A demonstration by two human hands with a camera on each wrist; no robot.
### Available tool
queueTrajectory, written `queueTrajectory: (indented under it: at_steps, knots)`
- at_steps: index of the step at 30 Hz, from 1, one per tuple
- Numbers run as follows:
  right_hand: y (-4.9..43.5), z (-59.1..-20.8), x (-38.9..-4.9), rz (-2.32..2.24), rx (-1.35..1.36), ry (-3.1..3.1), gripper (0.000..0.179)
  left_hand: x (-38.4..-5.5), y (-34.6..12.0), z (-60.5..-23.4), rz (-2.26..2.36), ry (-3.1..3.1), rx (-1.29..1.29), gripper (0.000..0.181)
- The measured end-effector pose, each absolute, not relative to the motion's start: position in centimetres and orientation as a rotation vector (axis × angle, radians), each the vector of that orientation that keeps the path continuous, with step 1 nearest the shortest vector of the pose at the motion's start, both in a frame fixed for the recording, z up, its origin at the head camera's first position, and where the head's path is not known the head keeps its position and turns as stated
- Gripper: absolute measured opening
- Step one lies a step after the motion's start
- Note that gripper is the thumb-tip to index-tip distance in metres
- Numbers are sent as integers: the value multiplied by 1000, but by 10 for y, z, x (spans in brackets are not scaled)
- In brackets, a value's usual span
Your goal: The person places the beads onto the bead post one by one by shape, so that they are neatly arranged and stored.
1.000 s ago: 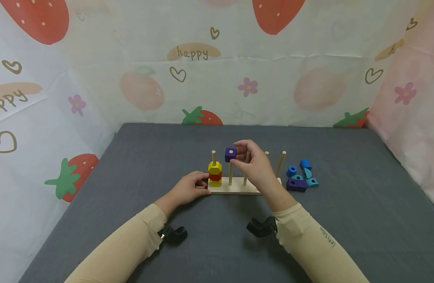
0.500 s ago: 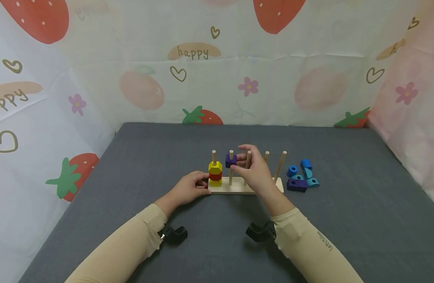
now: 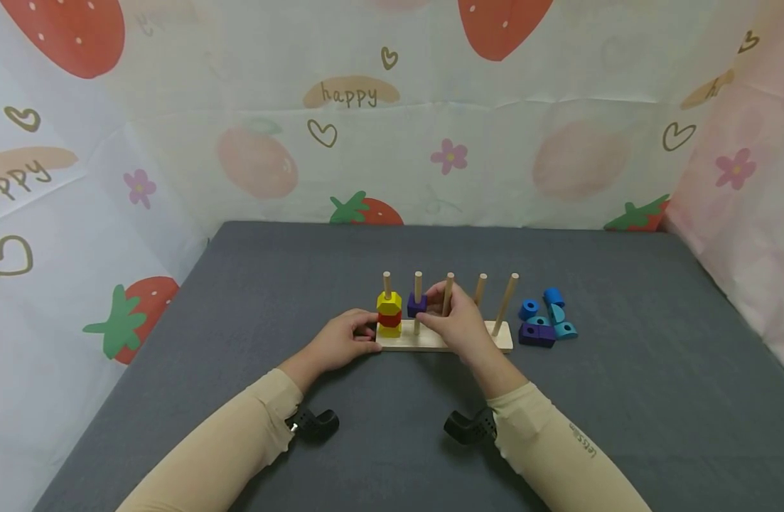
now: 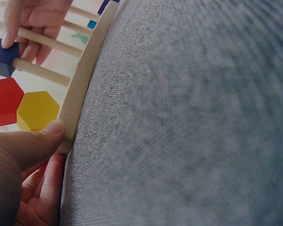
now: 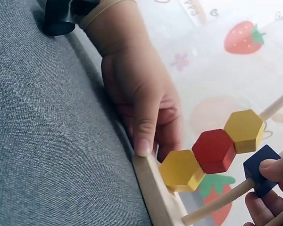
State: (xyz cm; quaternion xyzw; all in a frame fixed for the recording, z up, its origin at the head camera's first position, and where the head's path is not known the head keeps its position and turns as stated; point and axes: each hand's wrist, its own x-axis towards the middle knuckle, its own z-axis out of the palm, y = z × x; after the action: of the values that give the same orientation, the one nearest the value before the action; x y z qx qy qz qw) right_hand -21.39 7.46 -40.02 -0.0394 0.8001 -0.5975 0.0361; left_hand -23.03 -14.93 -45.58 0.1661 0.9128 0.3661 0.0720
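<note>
My left hand [image 3: 337,343] grips the left end of a pale wooden peg base [image 3: 407,344]; its thumb presses the edge in the left wrist view. On the leftmost peg, a red hexagonal block [image 5: 214,151] sits between a lower yellow hexagonal block [image 5: 181,170] and an upper yellow one [image 5: 244,130]. My right hand [image 3: 460,326] pinches a dark purple square block [image 3: 416,306] between thumb and fingers. That block is threaded on the second peg [image 3: 419,283], partway down, with bare peg above and below it.
Three more wooden pegs stand upright to the right, one of them [image 3: 448,291] close by my right hand. Past the base's right end lie two purple blocks [image 3: 536,335], blue cylinders [image 3: 554,296] and several light-blue half-round blocks [image 3: 566,330] on the grey cloth [image 3: 392,455].
The purple block has slid down the second peg from its tip, my right hand lowering with it. My left hand has stayed on the base's end.
</note>
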Motion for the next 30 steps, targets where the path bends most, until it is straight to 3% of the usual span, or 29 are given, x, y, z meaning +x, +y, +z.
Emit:
queueTrajectory:
  at_steps: [30]
  knots:
    - [71,-423,-214,-1697,6,2510,28,-230,-148,-455,1114,2733,482,54]
